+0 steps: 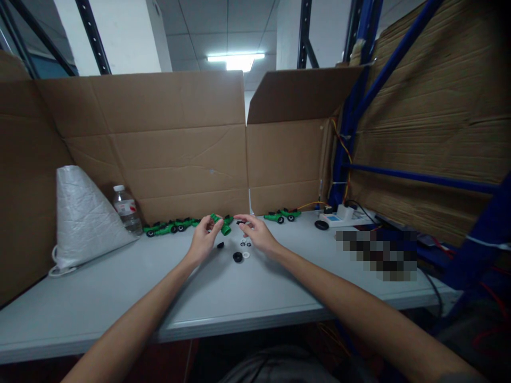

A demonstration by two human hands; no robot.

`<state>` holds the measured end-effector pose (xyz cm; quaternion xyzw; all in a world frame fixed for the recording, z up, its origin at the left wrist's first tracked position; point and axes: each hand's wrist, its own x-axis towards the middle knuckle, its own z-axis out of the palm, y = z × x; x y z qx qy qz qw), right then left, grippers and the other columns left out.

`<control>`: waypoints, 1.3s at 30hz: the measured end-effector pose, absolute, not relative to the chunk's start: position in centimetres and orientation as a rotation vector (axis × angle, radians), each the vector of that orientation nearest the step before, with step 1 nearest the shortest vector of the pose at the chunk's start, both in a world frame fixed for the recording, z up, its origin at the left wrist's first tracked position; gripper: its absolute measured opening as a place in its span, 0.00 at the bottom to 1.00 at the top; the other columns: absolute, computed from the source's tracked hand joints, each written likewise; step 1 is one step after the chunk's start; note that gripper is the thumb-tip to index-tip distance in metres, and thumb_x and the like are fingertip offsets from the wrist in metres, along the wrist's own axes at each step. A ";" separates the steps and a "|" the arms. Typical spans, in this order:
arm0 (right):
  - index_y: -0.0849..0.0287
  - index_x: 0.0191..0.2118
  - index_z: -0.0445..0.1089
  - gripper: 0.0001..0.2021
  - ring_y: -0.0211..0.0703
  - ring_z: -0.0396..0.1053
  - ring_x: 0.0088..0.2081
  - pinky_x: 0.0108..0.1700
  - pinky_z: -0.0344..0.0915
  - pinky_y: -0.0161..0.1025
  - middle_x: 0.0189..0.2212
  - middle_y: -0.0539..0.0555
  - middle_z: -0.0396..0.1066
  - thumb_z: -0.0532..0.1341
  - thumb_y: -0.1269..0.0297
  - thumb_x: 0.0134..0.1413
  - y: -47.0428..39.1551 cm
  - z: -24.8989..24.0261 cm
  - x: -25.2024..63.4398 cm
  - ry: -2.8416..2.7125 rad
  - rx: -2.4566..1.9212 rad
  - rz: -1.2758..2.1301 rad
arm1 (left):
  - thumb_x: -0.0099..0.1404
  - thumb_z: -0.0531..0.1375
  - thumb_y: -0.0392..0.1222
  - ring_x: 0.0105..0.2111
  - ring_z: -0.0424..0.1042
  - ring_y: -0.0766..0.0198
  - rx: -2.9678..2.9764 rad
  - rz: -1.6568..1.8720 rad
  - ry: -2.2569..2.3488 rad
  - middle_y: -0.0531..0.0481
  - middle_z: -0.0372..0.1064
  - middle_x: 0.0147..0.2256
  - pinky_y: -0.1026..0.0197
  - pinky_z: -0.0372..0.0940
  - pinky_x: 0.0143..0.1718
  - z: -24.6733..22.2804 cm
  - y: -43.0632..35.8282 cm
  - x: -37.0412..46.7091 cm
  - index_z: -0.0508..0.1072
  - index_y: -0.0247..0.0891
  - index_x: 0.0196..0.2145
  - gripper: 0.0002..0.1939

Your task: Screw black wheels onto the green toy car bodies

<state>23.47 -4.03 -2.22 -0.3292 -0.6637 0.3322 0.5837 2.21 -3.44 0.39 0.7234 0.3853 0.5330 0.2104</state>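
Observation:
My left hand (203, 238) is closed on a green toy car body (226, 230), raised a little above the table. My right hand (258, 234) is just to its right, thumb and index finger pinched around a small black part (240, 222). Below the hands lie a small black piece (220, 245), a black wheel (238, 257) and a white ring (246, 255) beside it. Some small black-and-white rings (243, 244) lie close to my right fingers.
Several green toy cars stand at the back, one group on the left (159, 229) and another on the right (281, 216). A plastic bottle (126, 210) and a silvery bag (85, 223) stand at left. A power strip (347, 217) lies at back right. Cardboard walls (179, 154) enclose the table (191, 314).

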 end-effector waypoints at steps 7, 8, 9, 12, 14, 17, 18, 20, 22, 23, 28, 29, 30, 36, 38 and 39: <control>0.52 0.46 0.77 0.14 0.43 0.68 0.39 0.36 0.70 0.39 0.46 0.54 0.74 0.65 0.56 0.56 -4.1 -2.0 23.5 -1.490 -0.766 0.855 | 0.69 0.61 0.60 0.30 0.68 0.64 1.972 1.444 1.038 0.46 0.73 0.38 0.62 0.63 0.28 0.3 -3.4 2.3 0.78 0.35 0.48 0.25; 0.53 0.46 0.77 0.14 0.43 0.68 0.39 0.36 0.70 0.39 0.46 0.54 0.74 0.66 0.55 0.55 -4.1 -2.0 23.5 -1.480 -0.760 0.881 | 0.69 0.62 0.60 0.29 0.68 0.64 1.954 1.440 1.021 0.46 0.73 0.38 0.63 0.64 0.28 0.3 -3.4 2.4 0.77 0.35 0.49 0.25; 0.53 0.46 0.77 0.15 0.43 0.69 0.39 0.37 0.70 0.39 0.45 0.54 0.74 0.67 0.54 0.55 -4.2 -2.0 23.5 -1.470 -0.751 0.909 | 0.68 0.62 0.60 0.29 0.68 0.65 1.933 1.439 1.003 0.46 0.73 0.38 0.63 0.64 0.28 0.3 -3.4 2.4 0.77 0.35 0.50 0.26; 0.53 0.47 0.77 0.18 0.43 0.69 0.39 0.38 0.69 0.39 0.42 0.54 0.74 0.70 0.52 0.53 -4.6 -1.8 23.5 -1.427 -0.703 1.018 | 0.65 0.65 0.61 0.27 0.67 0.66 1.860 1.441 0.957 0.48 0.73 0.36 0.63 0.65 0.28 0.4 -3.4 2.5 0.77 0.34 0.48 0.27; 0.54 0.47 0.77 0.19 0.41 0.69 0.37 0.38 0.68 0.39 0.41 0.54 0.75 0.71 0.50 0.53 -4.8 -1.6 23.5 -1.391 -0.656 1.104 | 0.64 0.66 0.61 0.27 0.67 0.66 1.822 1.428 0.945 0.48 0.73 0.34 0.63 0.65 0.28 0.4 -3.4 2.5 0.77 0.34 0.46 0.26; 0.54 0.47 0.79 0.20 0.38 0.66 0.33 0.38 0.67 0.39 0.41 0.54 0.75 0.71 0.47 0.53 -5.0 -1.4 23.5 -1.364 -0.601 1.211 | 0.64 0.66 0.61 0.31 0.70 0.63 1.784 1.384 0.927 0.46 0.75 0.37 0.63 0.67 0.29 0.6 -3.6 2.6 0.78 0.34 0.47 0.26; 0.54 0.47 0.79 0.20 0.37 0.66 0.32 0.38 0.67 0.39 0.40 0.54 0.75 0.71 0.47 0.54 -5.1 -1.3 23.5 -1.361 -0.591 1.233 | 0.65 0.66 0.61 0.33 0.71 0.62 1.776 1.369 0.920 0.44 0.76 0.39 0.63 0.67 0.30 0.6 -3.7 2.6 0.78 0.34 0.47 0.27; 0.54 0.47 0.80 0.20 0.36 0.64 0.31 0.37 0.66 0.38 0.40 0.54 0.74 0.71 0.46 0.54 -5.1 -1.3 23.5 -1.356 -0.578 1.252 | 0.65 0.66 0.61 0.34 0.72 0.61 1.767 1.348 0.914 0.43 0.77 0.41 0.62 0.67 0.30 0.6 -3.8 2.7 0.79 0.34 0.49 0.28; 0.53 0.47 0.81 0.20 0.36 0.63 0.31 0.37 0.66 0.38 0.39 0.53 0.73 0.70 0.45 0.55 -5.2 -1.3 23.6 -1.351 -0.573 1.255 | 0.64 0.66 0.62 0.33 0.72 0.62 1.767 1.336 0.917 0.43 0.78 0.39 0.62 0.66 0.30 0.5 -3.8 2.7 0.79 0.34 0.49 0.28; 0.53 0.46 0.81 0.20 0.36 0.62 0.31 0.36 0.65 0.37 0.37 0.52 0.72 0.70 0.45 0.55 -5.2 -1.3 23.6 -1.348 -0.573 1.256 | 0.64 0.66 0.62 0.32 0.72 0.62 1.769 1.331 0.917 0.43 0.78 0.39 0.62 0.66 0.30 0.5 -3.8 2.7 0.79 0.34 0.49 0.29; 0.54 0.46 0.81 0.21 0.36 0.61 0.30 0.35 0.64 0.37 0.35 0.52 0.71 0.70 0.44 0.55 -5.3 -1.3 23.6 -1.341 -0.573 1.274 | 0.65 0.65 0.63 0.31 0.71 0.62 1.779 1.303 0.913 0.44 0.77 0.37 0.62 0.65 0.30 0.4 -3.7 2.7 0.80 0.34 0.50 0.29; 0.54 0.45 0.81 0.21 0.35 0.61 0.30 0.35 0.64 0.37 0.35 0.52 0.71 0.70 0.44 0.54 -5.3 -1.2 23.6 -1.339 -0.574 1.280 | 0.65 0.64 0.63 0.31 0.70 0.63 1.782 1.301 0.915 0.44 0.77 0.36 0.63 0.65 0.29 0.4 -3.7 2.7 0.79 0.34 0.50 0.29; 0.54 0.45 0.81 0.21 0.35 0.61 0.30 0.35 0.63 0.37 0.36 0.52 0.71 0.71 0.43 0.54 -5.3 -1.2 23.6 -1.337 -0.576 1.285 | 0.66 0.64 0.63 0.31 0.70 0.63 1.785 1.298 0.917 0.44 0.76 0.36 0.63 0.65 0.29 0.4 -3.7 2.7 0.79 0.34 0.50 0.29; 0.54 0.43 0.80 0.20 0.35 0.62 0.30 0.35 0.63 0.37 0.39 0.53 0.72 0.71 0.43 0.54 -5.4 -1.2 23.5 -1.329 -0.579 1.306 | 0.66 0.64 0.63 0.31 0.70 0.63 1.798 1.286 0.919 0.45 0.76 0.36 0.64 0.64 0.29 0.5 -3.9 2.8 0.79 0.34 0.49 0.29; 0.53 0.44 0.79 0.21 0.36 0.62 0.30 0.34 0.63 0.37 0.38 0.53 0.72 0.71 0.42 0.53 -5.5 -1.2 23.5 -1.329 -0.590 1.301 | 0.66 0.64 0.63 0.30 0.70 0.63 1.794 1.291 0.921 0.45 0.76 0.35 0.64 0.64 0.28 0.5 -4.0 2.9 0.79 0.34 0.49 0.28; 0.53 0.44 0.79 0.21 0.36 0.62 0.30 0.34 0.64 0.37 0.38 0.52 0.72 0.71 0.42 0.52 -5.5 -1.2 23.5 -1.330 -0.598 1.296 | 0.66 0.64 0.64 0.30 0.70 0.63 1.792 1.295 0.924 0.45 0.76 0.35 0.64 0.64 0.28 0.5 -4.0 2.9 0.79 0.34 0.48 0.28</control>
